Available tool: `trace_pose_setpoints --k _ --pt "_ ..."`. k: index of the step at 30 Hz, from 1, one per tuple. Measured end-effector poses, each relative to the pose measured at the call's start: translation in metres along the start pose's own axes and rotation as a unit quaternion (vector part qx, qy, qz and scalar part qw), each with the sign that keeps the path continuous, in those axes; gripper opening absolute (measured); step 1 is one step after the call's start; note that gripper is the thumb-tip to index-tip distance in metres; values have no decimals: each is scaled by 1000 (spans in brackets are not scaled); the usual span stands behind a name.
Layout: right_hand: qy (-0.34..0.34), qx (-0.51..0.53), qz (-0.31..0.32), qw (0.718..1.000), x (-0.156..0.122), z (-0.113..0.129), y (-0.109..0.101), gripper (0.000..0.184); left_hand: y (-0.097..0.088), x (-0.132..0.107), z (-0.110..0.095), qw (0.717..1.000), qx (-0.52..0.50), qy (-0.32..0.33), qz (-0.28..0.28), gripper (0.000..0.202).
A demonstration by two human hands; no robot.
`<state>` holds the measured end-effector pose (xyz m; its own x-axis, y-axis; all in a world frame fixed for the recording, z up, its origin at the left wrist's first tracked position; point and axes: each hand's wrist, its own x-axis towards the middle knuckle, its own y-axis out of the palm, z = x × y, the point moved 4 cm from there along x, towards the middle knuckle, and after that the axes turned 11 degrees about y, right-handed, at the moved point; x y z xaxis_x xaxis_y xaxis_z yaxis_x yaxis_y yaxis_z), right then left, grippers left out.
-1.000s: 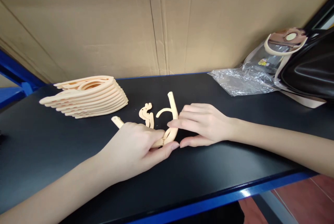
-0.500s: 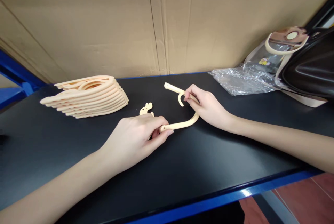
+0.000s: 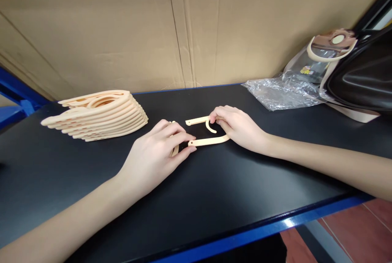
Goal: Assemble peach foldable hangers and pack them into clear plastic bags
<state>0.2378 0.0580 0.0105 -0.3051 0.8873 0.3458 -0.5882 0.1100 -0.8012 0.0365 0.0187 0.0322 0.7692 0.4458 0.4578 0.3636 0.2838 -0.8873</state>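
Observation:
A cream plastic U-shaped piece with a small curved hook inside it (image 3: 211, 141) lies low over the black table, its two arms pointing left. My right hand (image 3: 240, 129) is closed round the bend of the U and hides part of it. My left hand (image 3: 159, 152) pinches the tip of the nearer arm, which has a round hole, between thumb and fingertips. A small flat cream piece (image 3: 175, 150) lies among the left fingers, mostly covered; whether they touch it I cannot tell.
A stack of cream plastic frames (image 3: 98, 116) stands on the table (image 3: 196, 197) at the left. At the back right are a clear plastic bag (image 3: 275, 91), a transparent bottle (image 3: 318, 65) with a strap and a black bag (image 3: 364, 75). Cardboard (image 3: 122, 30) lines the back.
The U-shaped piece has turned and lies flatter, its far arm lower and closer to level. My left hand has moved slightly left, over the small flat piece. The view has shifted a little.

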Motion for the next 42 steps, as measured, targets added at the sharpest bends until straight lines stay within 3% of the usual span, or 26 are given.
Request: trace_pose_setpoints --k 7,18,22,28,37,42 --pt "-1 -7 2 1000 2 -3 3 28 3 -2 0 999 -32 22 5 9" --pt "-9 -6 -10 1000 0 -1 -1 24 1 -1 0 997 -67 13 24 27" --pt "-36 -4 -22 999 -2 5 -4 22 -4 -3 8 999 -29 -14 22 32" --pt "-93 -16 -32 995 -6 13 -6 23 -20 -3 22 986 91 -136 19 25" --pt "-116 -22 -22 993 -7 17 -5 20 -6 -7 22 976 55 -178 111 34" --pt "-125 -21 -18 992 -7 16 -4 18 -7 -3 19 966 69 -207 140 27"
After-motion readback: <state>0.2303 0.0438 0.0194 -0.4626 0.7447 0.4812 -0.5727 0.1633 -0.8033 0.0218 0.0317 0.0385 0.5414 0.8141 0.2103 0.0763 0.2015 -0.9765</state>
